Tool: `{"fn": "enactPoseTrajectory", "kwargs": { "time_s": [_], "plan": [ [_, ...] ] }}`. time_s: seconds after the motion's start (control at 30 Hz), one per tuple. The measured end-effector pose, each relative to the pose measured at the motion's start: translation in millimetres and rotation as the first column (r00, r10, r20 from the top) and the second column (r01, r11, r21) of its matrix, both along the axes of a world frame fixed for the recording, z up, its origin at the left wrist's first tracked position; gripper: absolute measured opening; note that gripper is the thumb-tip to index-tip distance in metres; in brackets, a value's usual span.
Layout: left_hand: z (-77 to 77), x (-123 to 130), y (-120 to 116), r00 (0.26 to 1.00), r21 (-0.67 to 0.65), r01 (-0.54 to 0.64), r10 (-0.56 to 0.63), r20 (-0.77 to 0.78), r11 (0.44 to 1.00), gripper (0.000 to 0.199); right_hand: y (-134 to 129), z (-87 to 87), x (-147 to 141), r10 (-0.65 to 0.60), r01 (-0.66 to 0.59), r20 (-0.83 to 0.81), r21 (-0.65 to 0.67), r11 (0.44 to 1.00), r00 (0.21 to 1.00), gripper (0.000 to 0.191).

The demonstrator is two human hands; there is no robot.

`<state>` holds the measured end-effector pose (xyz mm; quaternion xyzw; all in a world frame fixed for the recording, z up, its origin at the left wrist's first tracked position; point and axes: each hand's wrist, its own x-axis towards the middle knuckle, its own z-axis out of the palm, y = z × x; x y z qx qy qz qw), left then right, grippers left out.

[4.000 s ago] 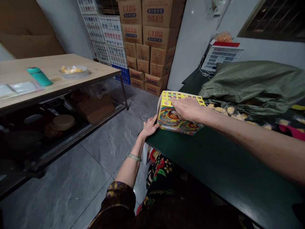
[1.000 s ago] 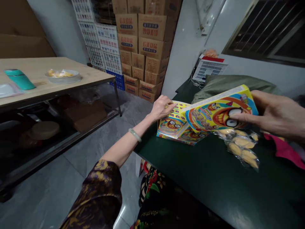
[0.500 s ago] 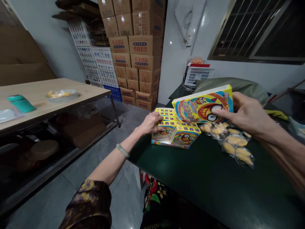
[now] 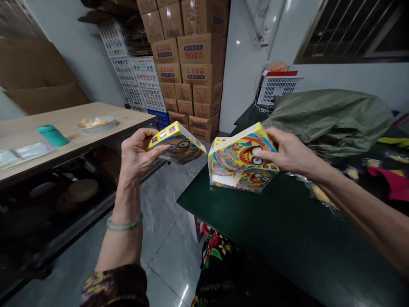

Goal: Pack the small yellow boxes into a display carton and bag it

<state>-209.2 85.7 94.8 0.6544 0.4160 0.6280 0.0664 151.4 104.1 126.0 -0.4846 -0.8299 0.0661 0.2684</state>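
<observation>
My left hand (image 4: 137,155) grips a small yellow carton (image 4: 182,149) printed with a cartoon face in glasses, tilted in the air beyond the table's left edge. A flat, bright cartoon-printed box (image 4: 241,149) is held at its right end by my right hand (image 4: 284,151), thumb on its front. Behind and below it, a display box (image 4: 236,186) stands on the dark green table (image 4: 255,230). One small carton (image 4: 258,178) shows at the display box's front right, beside a white gap at the front left. The held flat box hides most of the rest.
Wrapped yellow snacks (image 4: 321,194) lie under my right forearm. A green-grey cloth bundle (image 4: 338,119) and a white basket (image 4: 279,89) sit farther back. To the left, a wooden table (image 4: 128,115) carries a bowl (image 4: 97,125) and a teal bottle (image 4: 53,134). Stacked cartons (image 4: 201,74) stand behind.
My left hand has lifted a small carton out of the display box and moved it left. My right hand has brought the flat box left and lower, in front of the display box.
</observation>
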Motion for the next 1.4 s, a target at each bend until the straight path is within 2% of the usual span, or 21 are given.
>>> {"fn": "enactPoseTrajectory", "kwargs": {
  "time_s": [0.07, 0.17, 0.3, 0.53, 0.77, 0.9, 1.1, 1.2, 1.27, 1.3, 1.4],
  "plan": [
    [-3.4, -4, -1, 0.998, 0.010, -0.029, 0.029, 0.063, 1.000, 0.036, 1, -4.6, -20, -0.045, 0.044, 0.196, 0.008, 0.999, 0.980, 0.029],
    [-6.6, -1, 2, 0.992, 0.047, -0.051, 0.045, 0.119, 0.998, 0.034, 0, -7.4, -49, -0.101, 0.092, 0.444, 0.042, 0.995, 0.890, 0.034],
    [-7.0, 8, 9, 0.987, 0.144, -0.067, 0.045, 0.153, 0.987, 0.034, 0, -14.6, -73, -0.071, 0.066, 0.625, 0.032, 0.997, 0.777, 0.032],
    [-7.4, 35, 26, 0.993, 0.172, 0.023, -0.042, 0.107, 0.985, 0.038, 9, -42.4, -86, 0.001, 0.053, 0.680, -0.059, 0.997, 0.733, 0.033],
    [-11.3, 54, 41, 0.990, 0.125, 0.133, -0.138, 0.037, 0.983, 0.040, 28, -50.5, -82, 0.090, -0.017, 0.703, -0.110, 0.994, 0.706, 0.029],
    [-8.4, 62, 48, 0.979, 0.051, 0.206, -0.206, -0.008, 0.977, 0.037, 24, -59.4, -81, 0.089, -0.044, 0.698, -0.083, 0.996, 0.710, 0.028],
    [0.2, 77, 56, 0.953, -0.028, 0.235, -0.236, -0.191, 0.972, 0.031, 10, -78.3, -85, -0.061, 0.005, 0.654, 0.087, 0.996, 0.754, 0.025],
    [0.4, 83, 62, 0.941, -0.053, 0.237, -0.243, -0.237, 0.970, 0.029, 3, -92.1, -88, -0.178, 0.058, 0.580, 0.219, 0.974, 0.795, 0.021],
    [-2.6, 87, 68, 0.930, -0.086, 0.256, -0.270, -0.249, 0.963, 0.028, -1, -105.5, -87, -0.281, 0.099, 0.469, 0.375, 0.922, 0.837, 0.025],
    [-4.8, 88, 70, 0.923, -0.106, 0.272, -0.290, -0.254, 0.957, 0.028, -4, -113.0, -85, -0.322, 0.113, 0.401, 0.465, 0.878, 0.858, 0.030],
    [-12.1, 93, 74, 0.888, -0.162, 0.324, -0.359, -0.288, 0.932, 0.026, -10, -132.9, -71, -0.355, 0.121, 0.236, 0.655, 0.746, 0.905, 0.042]
  ]
}}
